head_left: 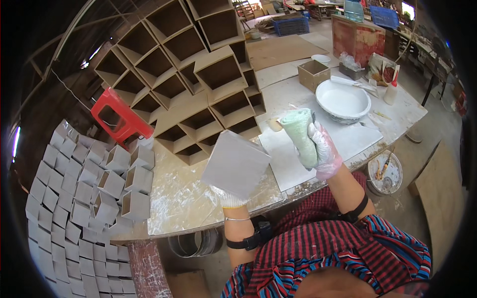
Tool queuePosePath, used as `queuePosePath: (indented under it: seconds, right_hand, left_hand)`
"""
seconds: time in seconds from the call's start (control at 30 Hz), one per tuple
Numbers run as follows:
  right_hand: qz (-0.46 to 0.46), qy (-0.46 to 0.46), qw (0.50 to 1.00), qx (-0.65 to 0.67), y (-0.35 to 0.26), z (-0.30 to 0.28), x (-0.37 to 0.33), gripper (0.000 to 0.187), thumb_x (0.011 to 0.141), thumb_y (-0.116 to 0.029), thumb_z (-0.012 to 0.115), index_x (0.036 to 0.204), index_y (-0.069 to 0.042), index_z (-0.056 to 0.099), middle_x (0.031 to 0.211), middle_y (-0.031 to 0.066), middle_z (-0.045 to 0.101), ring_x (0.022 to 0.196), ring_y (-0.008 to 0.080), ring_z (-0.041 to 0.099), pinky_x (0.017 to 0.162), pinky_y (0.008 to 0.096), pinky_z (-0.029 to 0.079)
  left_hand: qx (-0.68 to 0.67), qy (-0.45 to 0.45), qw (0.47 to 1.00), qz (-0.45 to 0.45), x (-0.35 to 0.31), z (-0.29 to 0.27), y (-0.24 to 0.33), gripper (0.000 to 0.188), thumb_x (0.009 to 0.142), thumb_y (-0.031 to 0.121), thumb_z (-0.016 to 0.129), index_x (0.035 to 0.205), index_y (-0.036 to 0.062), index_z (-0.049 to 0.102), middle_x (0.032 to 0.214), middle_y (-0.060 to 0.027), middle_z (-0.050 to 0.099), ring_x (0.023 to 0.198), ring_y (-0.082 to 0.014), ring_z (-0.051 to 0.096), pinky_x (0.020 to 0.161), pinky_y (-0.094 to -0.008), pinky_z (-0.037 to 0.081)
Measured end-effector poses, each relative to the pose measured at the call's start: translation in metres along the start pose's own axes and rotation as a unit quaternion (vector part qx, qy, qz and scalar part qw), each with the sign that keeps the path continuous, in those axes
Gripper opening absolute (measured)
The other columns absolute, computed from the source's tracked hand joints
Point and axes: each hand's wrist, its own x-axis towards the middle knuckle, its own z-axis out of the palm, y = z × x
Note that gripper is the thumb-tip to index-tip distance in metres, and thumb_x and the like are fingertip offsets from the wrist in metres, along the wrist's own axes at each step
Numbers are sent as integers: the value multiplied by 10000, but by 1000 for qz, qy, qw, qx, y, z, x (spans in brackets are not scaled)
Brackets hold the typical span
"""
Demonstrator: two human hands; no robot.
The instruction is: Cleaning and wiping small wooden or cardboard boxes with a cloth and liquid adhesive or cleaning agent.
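Two hands (pixel 229 197) (pixel 325 151), one green bundle (pixel 301 134), one red stool (pixel 119 117), one red-capped bottle (pixel 390 94)

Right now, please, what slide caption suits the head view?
Left hand holds a grey box, right hand a pale green bundle, near stacked brown boxes.

You work in soft, fairly even daylight: the table (pixel 174 213) around your hands is bright, and the bowl (pixel 323 111) beyond your right hand (pixel 324 151) is palest. That hand's thin glove catches small shiny highlights. Ahead of your left hand (pixel 228 197), the brown boxes (pixel 185 99) have deeply shadowed insides. Far left of it, a light strip (pixel 16 144) glares against a dim surround; far ahead of your right hand, an opening (pixel 408 11) looks blown out. Both hands are reasonably sharp, distant clutter softer. Straight edges bow outward, and black swallows the corners.
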Motion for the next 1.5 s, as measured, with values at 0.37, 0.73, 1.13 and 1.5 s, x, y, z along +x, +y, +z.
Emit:
queuePosePath:
  seconds: [0.37,0.73,1.13,1.5]
  right_hand:
    - [-367,-298,603,-643,-14,73,37,441,744,-111,665,1174,-177,592,857,55,598,869,242,561,737,356,422]
    - [-404,-230,656,-594,-17,60,82,532,763,-93,690,1265,-142,521,964,46,669,791,290,634,715,397,513]
    - [-369,-272,625,-632,-6,59,82,641,739,-103,704,1335,-182,481,901,79,646,801,273,617,669,395,486]
    - [-169,-276,759,-565,-5,44,89,462,819,-69,596,1267,-171,553,1045,92,644,960,246,600,900,352,446]
  left_hand:
    - [649,-106,753,-26,7,19,7,421,976,294,381,1313,46,429,1308,-118,494,1194,-253,483,1010,-376,408]
    - [638,-120,760,-31,-19,34,15,424,920,286,453,1269,46,475,1258,-128,528,1169,-269,505,993,-380,420]
    - [630,-133,765,-38,-26,33,16,430,858,277,532,1221,45,526,1204,-140,564,1142,-286,529,975,-383,433]
    - [634,-176,752,-23,-28,40,22,438,802,269,605,1177,45,572,1154,-151,598,1117,-302,551,959,-386,445]
